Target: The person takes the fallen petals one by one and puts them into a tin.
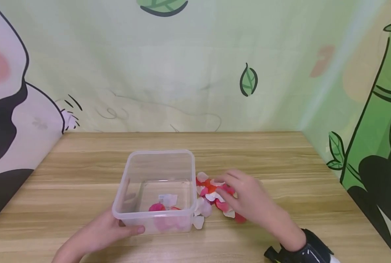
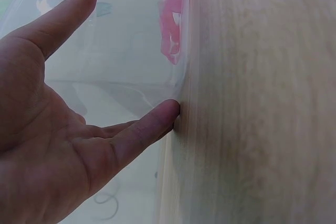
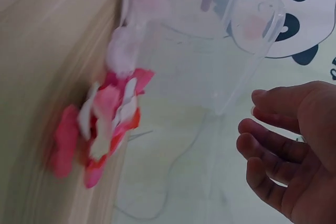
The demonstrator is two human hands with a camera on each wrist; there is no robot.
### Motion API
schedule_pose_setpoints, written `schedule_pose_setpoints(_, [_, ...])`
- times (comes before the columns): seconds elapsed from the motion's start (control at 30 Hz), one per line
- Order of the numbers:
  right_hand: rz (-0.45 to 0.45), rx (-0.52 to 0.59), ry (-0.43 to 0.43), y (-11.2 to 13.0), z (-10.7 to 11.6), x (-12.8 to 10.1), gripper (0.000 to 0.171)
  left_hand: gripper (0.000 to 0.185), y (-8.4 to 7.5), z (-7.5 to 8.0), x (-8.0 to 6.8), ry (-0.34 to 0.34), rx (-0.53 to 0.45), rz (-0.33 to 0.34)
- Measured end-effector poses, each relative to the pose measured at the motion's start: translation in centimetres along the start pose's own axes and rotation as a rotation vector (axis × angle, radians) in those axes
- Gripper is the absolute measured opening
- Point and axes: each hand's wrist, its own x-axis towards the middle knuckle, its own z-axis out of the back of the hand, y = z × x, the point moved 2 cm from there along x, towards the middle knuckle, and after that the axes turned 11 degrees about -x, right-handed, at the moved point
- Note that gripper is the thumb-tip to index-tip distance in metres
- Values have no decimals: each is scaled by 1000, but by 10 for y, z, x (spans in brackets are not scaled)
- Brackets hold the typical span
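A clear plastic box (image 1: 159, 171) stands on the wooden table (image 1: 83, 171) with a few pink and white petals (image 1: 164, 206) inside. My left hand (image 1: 116, 228) holds its near left corner, thumb (image 2: 144, 132) against the front wall (image 2: 131, 51) and fingers along the left side. To the right of the box lies a pile of red, pink and white petals (image 1: 212, 199). My right hand (image 1: 248, 199) hovers over that pile with fingers loosely bent (image 3: 273, 150), nothing held between them in the right wrist view, where the petal pile (image 3: 107, 119) is beside it.
A cartoon panda and bamboo backdrop (image 1: 195, 65) walls the table on the far side and both ends. A dark wristband with a camera (image 1: 300, 250) sits on my right wrist. Bare wood lies behind the box and to the far left and right.
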Motion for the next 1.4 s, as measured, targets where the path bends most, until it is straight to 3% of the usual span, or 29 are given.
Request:
schedule_pose_setpoints(0.17, [-52, -83, 85, -12, -3, -10, 21, 125, 0, 0, 0, 4, 8, 8])
schedule_pose_setpoints(0.37, [-183, -109, 272, -23, -7, -17, 20, 126, 0, 0, 0, 9, 19, -36])
schedule_pose_setpoints(0.7, [-335, -122, 557, -34, -11, -22, 12, 124, -1, 0, -1, 0, 19, -27])
schedule_pose_setpoints(1.13, [-350, -81, 727, -35, -10, -32, 29, 129, -3, 1, 1, -10, 14, -28])
schedule_pose_setpoints(1.4, [-316, -84, 741, -34, -14, -34, 28, 129, -2, 0, 1, 0, -20, -37])
